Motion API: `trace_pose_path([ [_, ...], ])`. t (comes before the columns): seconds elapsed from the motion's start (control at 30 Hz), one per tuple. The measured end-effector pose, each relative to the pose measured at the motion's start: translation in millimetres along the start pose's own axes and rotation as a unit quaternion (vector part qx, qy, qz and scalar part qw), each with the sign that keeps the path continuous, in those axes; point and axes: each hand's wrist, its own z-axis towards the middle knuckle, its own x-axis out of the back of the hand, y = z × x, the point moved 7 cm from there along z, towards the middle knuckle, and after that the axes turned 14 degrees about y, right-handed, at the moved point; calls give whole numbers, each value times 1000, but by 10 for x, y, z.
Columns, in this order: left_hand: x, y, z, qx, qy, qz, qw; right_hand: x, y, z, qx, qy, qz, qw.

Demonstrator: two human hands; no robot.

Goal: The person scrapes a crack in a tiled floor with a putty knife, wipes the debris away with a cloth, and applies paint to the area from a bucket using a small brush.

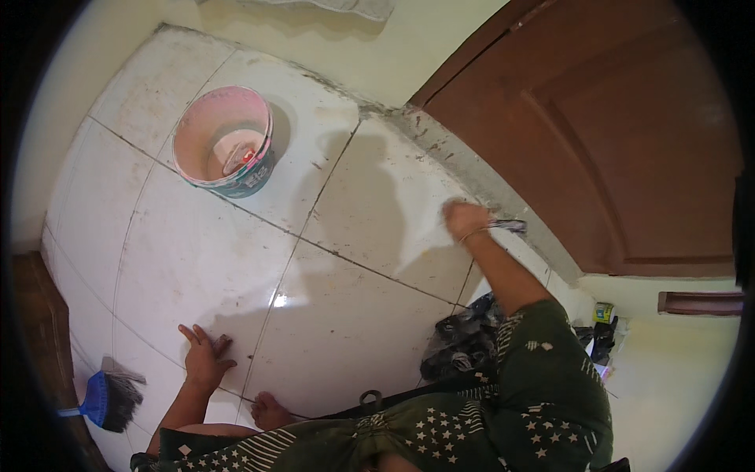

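Fingers spread, my left hand [204, 360] rests over the pale floor tiles [197, 275], near my bare foot [270, 411]. It holds nothing that I can see. My right hand [465, 219] is closed and slightly blurred, low over the tiles beside the rough grey door sill. A short, dark and whitish, handle-like thing [508, 226] sticks out on the door side of that hand. What kind of thing it is I cannot make out, as the hand covers the remainder. Dark, dirty grout lines run between the tiles.
A paint-stained bucket [185, 149] with something lying inside stands at the far left. A brown panelled door [598, 149] rises at the right beyond the sill [503, 197]. Dark crumpled cloth or plastic [460, 346] lies by my right arm. A blue broom [106, 400] lies lower left.
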Motion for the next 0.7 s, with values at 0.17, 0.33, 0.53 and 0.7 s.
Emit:
trace_pose_path([
  [0.17, 38, -9, -45, 37, 1, -53, 998, 208, -84, 10, 17, 12, 57, 998],
  [0.33, -94, -39, -9, 14, -29, 16, 999, -340, -241, -76, 43, -19, 14, 999],
  [0.53, 8, -9, -60, 15, 8, -68, 998, -117, 262, -70, -130, -10, 52, 990],
  [0.7, 37, -9, -57, 45, -33, -36, 998, 382, -872, -71, -23, -10, 120, 992],
])
